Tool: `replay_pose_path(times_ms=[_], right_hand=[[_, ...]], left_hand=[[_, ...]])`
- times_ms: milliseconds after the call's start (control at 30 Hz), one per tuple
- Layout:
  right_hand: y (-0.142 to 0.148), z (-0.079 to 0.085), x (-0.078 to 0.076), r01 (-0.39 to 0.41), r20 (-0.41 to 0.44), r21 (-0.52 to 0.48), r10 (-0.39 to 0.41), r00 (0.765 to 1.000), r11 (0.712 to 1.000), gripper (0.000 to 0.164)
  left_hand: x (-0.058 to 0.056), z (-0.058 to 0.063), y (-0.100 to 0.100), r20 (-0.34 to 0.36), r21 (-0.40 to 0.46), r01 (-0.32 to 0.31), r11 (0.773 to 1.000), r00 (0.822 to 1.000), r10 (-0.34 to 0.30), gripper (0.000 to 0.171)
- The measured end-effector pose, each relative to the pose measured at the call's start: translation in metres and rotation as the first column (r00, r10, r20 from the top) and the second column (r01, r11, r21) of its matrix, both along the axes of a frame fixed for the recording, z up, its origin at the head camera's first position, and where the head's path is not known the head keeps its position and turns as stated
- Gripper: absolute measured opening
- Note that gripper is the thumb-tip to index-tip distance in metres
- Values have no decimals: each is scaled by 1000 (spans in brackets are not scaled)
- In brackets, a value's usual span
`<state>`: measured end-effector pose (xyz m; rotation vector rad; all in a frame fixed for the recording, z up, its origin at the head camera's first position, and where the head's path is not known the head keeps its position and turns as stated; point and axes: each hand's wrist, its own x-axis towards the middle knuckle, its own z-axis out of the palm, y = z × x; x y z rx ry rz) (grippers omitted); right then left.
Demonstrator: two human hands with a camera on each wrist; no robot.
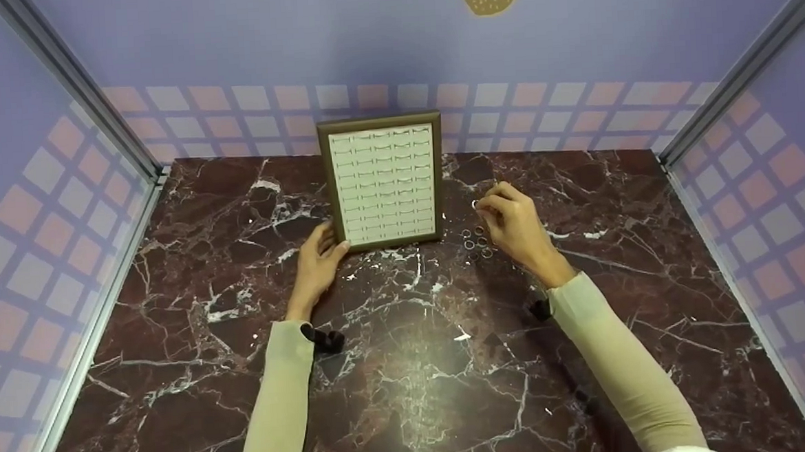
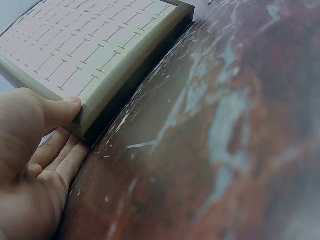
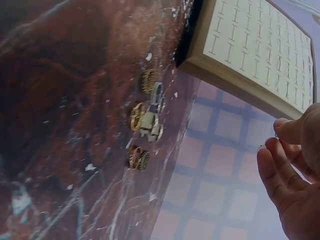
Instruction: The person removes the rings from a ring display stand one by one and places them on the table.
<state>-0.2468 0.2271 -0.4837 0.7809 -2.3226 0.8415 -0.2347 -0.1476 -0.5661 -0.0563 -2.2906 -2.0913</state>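
A framed ring display board (image 1: pixel 385 185), white with rows of slits inside a brown wooden frame, stands leaning back on the marble tabletop. My left hand (image 1: pixel 318 261) grips its lower left corner. In the left wrist view the thumb (image 2: pixel 65 110) lies on the frame's front while the other fingers reach behind and under the corner. To the right of the board, my right hand (image 1: pixel 512 223) is raised over the table, pinching a small ring (image 1: pixel 475 204) between thumb and fingertips. Below that hand lies a loose group of rings (image 3: pixel 149 122), gold, silver and copper-coloured.
The dark red marble table (image 1: pixel 410 363) has white veins and a glossy reflection. Behind it rises a lilac wall (image 1: pixel 228 49) with a pink and white checked band. Side panels (image 1: pixel 23 225) close in the left and right. A dark wrist strap (image 1: pixel 326 338) shows at the left cuff.
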Motion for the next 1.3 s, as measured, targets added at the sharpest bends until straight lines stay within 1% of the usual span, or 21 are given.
replay_pose_path(times_ms=[200, 367, 600, 867, 933, 1033, 1233, 1300], right_hand=[[8, -7, 7, 15, 8, 15, -15, 1000, 1000, 6], [15, -13, 11, 14, 13, 20, -14, 1000, 1000, 7], [25, -23, 15, 34, 80, 39, -37, 996, 999, 8], [36, -28, 18, 6, 73, 84, -12, 997, 996, 8], [38, -30, 18, -2, 82, 97, -6, 997, 995, 8], [41, -33, 18, -12, 112, 115, -1, 994, 993, 9], [44, -34, 20, -31, 197, 160, -1, 980, 987, 13], [45, -34, 20, -40, 210, 174, 2, 978, 984, 14]], left_hand=[[0, 0, -1, -14, -22, 15, 1000, 1000, -15, 56], [-1, 0, -1, -13, -27, 3, 1000, 1000, -4, 56], [-2, -1, 1, 18, -14, -13, 1000, 1000, 14, 56], [-2, 0, 1, 23, -15, -16, 1000, 1000, 16, 55], [-2, 0, 1, 21, -12, -16, 1000, 1000, 16, 55], [-2, 0, 1, 19, -14, -15, 1000, 1000, 15, 55], [-1, 1, 0, 11, -28, -2, 1000, 1000, 2, 55], [0, 1, 0, 12, -22, 1, 1000, 1000, -1, 56]])
